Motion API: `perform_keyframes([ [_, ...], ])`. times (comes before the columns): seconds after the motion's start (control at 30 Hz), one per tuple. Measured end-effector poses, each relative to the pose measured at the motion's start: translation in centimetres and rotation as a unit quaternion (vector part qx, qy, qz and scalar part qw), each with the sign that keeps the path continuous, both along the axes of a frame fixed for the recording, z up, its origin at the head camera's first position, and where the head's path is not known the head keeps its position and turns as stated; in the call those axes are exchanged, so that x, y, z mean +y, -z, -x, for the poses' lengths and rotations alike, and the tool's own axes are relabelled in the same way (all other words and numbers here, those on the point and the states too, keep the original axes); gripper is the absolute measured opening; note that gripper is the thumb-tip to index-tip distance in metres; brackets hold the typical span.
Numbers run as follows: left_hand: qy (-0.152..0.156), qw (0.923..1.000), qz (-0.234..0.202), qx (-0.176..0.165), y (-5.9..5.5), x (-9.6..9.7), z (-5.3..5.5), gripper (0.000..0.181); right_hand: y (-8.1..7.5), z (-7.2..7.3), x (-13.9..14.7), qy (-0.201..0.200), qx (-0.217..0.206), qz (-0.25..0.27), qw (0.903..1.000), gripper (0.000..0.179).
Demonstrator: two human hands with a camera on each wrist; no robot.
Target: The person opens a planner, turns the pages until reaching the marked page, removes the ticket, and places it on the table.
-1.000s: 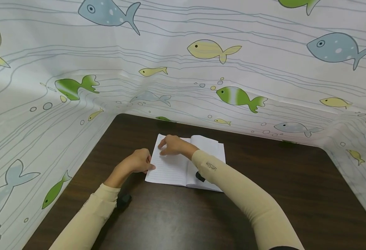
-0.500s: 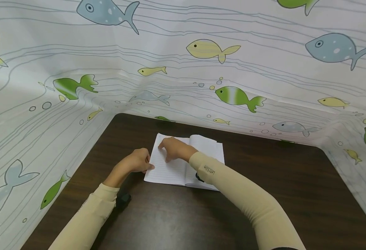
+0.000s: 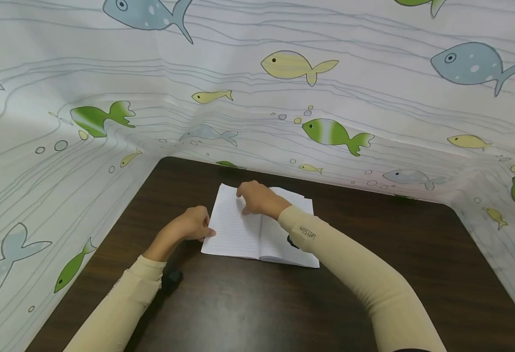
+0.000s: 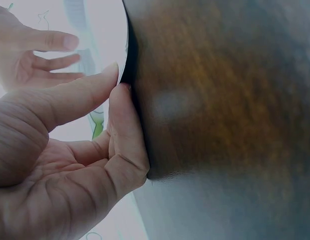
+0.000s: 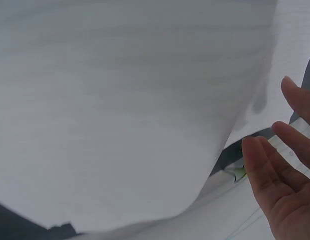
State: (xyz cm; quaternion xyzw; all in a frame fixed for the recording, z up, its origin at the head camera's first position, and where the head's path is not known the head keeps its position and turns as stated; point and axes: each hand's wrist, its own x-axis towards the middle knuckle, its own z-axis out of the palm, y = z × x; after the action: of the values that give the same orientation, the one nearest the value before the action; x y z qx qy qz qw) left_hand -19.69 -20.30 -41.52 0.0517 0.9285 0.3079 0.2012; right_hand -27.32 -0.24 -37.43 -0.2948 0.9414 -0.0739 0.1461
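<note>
An open notebook point(image 3: 233, 237) with lined white pages lies on the dark table. At its left edge, my left hand point(image 3: 191, 223) pinches the page border between thumb and curled forefinger, seen closely in the left wrist view, where the notebook's edge point(image 4: 114, 30) meets the fingertips. Over the upper part of the left page, near the centre fold, hovers my right hand point(image 3: 261, 199), its fingers spread and loosely bent. A raised, curving page point(image 5: 119, 125) fills much of the right wrist view, apart from the right hand's fingers point(image 5: 262, 170), which hold nothing there.
The brown table point(image 3: 239, 308) extends around the notebook. A white sheet point(image 3: 248, 29) printed with fish hangs behind it and along both sides. Small dark devices sit under both wrists, including a black block point(image 3: 171, 279) by the left sleeve.
My right hand has shifted right across the left page, toward the fold and slightly farther away. The left hand keeps its pinch on the notebook's left edge.
</note>
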Motion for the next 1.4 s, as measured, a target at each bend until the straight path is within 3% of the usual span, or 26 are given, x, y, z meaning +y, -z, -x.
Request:
perform_keyframes([
  [0.23,0.005,1.0,0.002,-0.005,0.1,0.0,0.1,0.028,-1.1,0.5,2.4,0.02,0.012,-0.008,0.9997,0.058],
  [0.6,0.014,0.9999,0.004,-0.006,0.4,-0.2,0.3,0.028,-0.8,1.7,5.5,0.042,0.02,-0.029,0.9985,0.061],
  [0.87,0.012,0.9999,-0.001,-0.009,0.4,-0.2,0.4,0.027,-1.5,1.9,6.8,0.037,0.023,-0.026,0.9987,0.06],
  [1.4,0.012,0.9998,-0.011,-0.013,0.3,-0.2,0.4,0.03,-1.5,3.1,10.6,0.08,-0.009,-0.032,0.9962,0.066],
])
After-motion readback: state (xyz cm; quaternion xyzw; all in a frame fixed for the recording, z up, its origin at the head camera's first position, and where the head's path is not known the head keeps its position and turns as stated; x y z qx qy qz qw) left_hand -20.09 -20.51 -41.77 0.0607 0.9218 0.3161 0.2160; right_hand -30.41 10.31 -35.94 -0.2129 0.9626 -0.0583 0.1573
